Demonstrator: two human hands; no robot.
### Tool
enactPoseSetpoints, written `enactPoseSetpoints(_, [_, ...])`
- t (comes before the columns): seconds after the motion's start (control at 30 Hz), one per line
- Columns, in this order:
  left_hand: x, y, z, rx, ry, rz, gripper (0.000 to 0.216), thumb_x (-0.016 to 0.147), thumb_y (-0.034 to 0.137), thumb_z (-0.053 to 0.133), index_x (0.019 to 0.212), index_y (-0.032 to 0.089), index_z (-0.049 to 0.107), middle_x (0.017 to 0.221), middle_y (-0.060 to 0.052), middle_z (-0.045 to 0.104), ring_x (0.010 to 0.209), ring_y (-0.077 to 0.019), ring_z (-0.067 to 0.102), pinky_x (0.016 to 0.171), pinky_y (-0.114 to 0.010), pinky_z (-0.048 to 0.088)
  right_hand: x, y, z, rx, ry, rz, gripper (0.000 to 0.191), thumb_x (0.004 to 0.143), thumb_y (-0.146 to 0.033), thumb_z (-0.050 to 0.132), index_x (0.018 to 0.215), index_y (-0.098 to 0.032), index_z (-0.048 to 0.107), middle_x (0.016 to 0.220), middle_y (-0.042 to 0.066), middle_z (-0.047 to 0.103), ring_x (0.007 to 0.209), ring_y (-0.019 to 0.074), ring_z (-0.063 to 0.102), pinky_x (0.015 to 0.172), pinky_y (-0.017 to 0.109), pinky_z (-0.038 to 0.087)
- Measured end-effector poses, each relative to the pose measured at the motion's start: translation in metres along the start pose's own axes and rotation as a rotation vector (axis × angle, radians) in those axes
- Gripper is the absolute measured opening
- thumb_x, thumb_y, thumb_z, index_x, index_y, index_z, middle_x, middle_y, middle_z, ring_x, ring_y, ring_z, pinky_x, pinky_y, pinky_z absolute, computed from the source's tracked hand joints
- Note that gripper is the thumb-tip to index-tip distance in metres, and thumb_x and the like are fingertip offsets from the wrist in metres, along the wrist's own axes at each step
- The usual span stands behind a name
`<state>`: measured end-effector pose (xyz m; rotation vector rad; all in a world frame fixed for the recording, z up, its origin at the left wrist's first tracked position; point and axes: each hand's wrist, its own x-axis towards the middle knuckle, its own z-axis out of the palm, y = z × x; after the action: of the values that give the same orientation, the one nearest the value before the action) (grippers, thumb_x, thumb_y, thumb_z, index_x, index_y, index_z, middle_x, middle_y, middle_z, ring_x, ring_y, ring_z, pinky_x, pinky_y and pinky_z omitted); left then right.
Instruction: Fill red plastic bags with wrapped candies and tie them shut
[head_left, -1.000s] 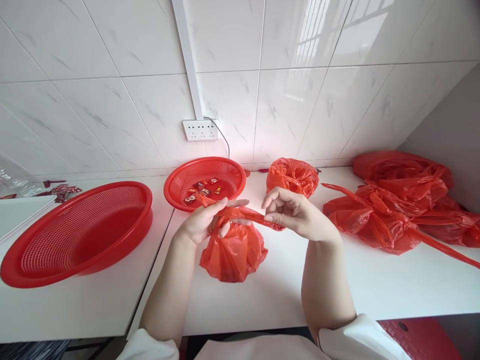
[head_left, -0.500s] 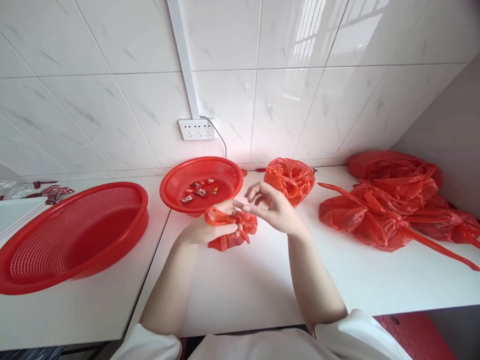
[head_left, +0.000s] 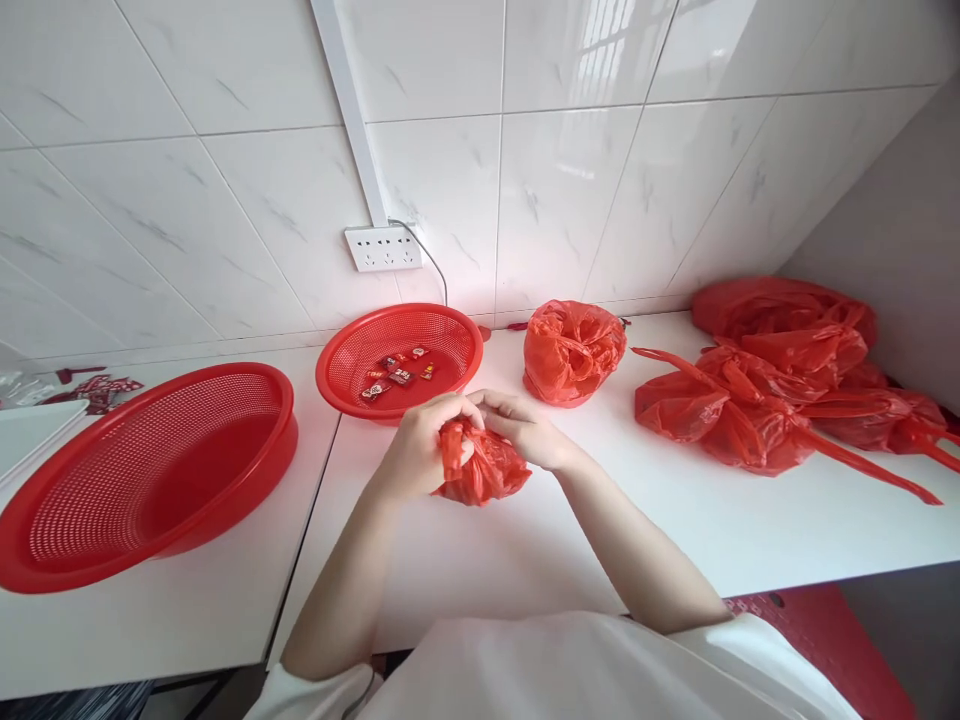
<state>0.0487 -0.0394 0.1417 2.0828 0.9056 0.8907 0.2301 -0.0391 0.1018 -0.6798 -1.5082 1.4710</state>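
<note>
A small red plastic bag (head_left: 484, 470) rests bunched on the white table (head_left: 525, 550) in front of me. My left hand (head_left: 420, 445) is curled around its top from the left, fingers closed on the twisted plastic. My right hand (head_left: 525, 428) pinches the same top from the right, touching the left hand's fingertips. Just beyond my hands stands a small red colander basket (head_left: 450, 335) with several small wrapped sweets (head_left: 396, 372) inside.
A large red colander basket (head_left: 90, 540) sits at the left on a second table. A tied red bag (head_left: 574, 350) stands behind, and a pile of red bags (head_left: 787, 385) lies at the right by the wall. A wall socket (head_left: 382, 248) and white tray (head_left: 30, 425) are visible.
The bag hung open between my hands with its handles pulled out sideways. Now it is bunched small on the table, and both hands have closed together on its top.
</note>
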Motion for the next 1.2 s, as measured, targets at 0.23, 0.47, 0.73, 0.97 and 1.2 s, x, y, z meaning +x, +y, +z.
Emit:
enactPoseSetpoints(0.23, [-0.026,-0.017,0.03,0.102,0.337,0.035,0.025,0.079,0.012,0.061,0.094,0.029,0.071,0.094,-0.004,0.056,0.083,-0.0188,0.057,0.077,-0.028,0.044,-0.018,0.017,0.003,0.074,-0.086,0.104,0.026,0.087,-0.033,0.061,0.107,-0.017,0.062,0.099,0.006,0.067,0.09,0.0157,0.064,0.083,0.031,0.05])
enactPoseSetpoints(0.47, [-0.046,-0.019,0.034,-0.088,0.202,0.047,0.023,0.08,0.02,0.067,0.098,0.032,0.075,0.086,-0.004,0.06,0.079,-0.0192,0.059,0.074,-0.031,0.047,-0.035,0.017,0.011,-0.164,0.091,-0.033,0.006,0.082,-0.017,0.059,0.085,-0.018,0.054,0.084,0.001,0.062,0.08,0.014,0.059,0.079,0.031,0.048])
enactPoseSetpoints(0.73, [-0.057,-0.032,0.042,-0.304,0.056,-0.018,0.024,0.092,0.031,0.052,0.098,0.025,0.074,0.097,-0.007,0.062,0.088,-0.0193,0.059,0.084,-0.033,0.046,-0.051,0.034,0.002,-0.975,0.227,-0.44,0.019,0.086,-0.009,0.041,0.094,-0.021,0.053,0.083,0.007,0.058,0.078,0.0204,0.052,0.074,0.038,0.045])
enactPoseSetpoints(0.97, [-0.067,-0.04,0.041,-0.383,0.047,-0.114,0.038,0.096,0.041,0.042,0.069,0.018,0.057,0.113,-0.01,0.061,0.113,-0.024,0.052,0.102,-0.036,0.035,-0.056,0.049,-0.006,-1.06,0.24,-0.464,0.022,0.086,-0.004,0.039,0.085,-0.02,0.054,0.109,0.013,0.06,0.107,0.0237,0.054,0.084,0.039,0.045])
enactPoseSetpoints(1.2, [-0.082,-0.042,0.006,-0.349,0.119,-0.134,0.036,0.097,0.035,0.04,0.068,0.018,0.051,0.125,-0.013,0.058,0.12,-0.0259,0.048,0.102,-0.04,0.036,-0.085,0.028,-0.052,-0.826,0.459,-0.334,0.027,0.07,0.003,0.034,0.058,-0.021,0.041,0.058,-0.001,0.042,0.057,0.0138,0.042,0.056,0.028,0.035])
